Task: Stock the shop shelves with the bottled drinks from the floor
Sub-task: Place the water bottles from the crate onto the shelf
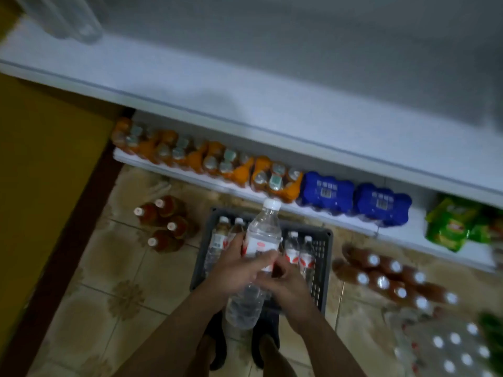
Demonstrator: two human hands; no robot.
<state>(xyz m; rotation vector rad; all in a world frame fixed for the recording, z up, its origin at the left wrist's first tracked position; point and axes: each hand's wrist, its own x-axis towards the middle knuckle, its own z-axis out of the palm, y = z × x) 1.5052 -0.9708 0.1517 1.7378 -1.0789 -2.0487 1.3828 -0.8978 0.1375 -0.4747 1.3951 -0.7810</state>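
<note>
Tiled floor (109,268): grey crate (324,257) at centre; four amber bottles (166,224) standing just left of it; a cluster of brown bottles (392,278), white-capped, to its right; a wrapped pack (449,346) of clear bottles at near right.

Lower shelf (416,229), far side: a row of orange packs (217,159) at left, then two blue packs (326,191), then green packs (451,224) at right.

Upper shelf (245,99): white, with blurred clear bottles (79,25) at far left.

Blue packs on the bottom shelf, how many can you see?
2. One blue pack sits beside the orange packs; the other blue pack is right of it, near the green bags. More may be hidden under the upper shelf.
</note>
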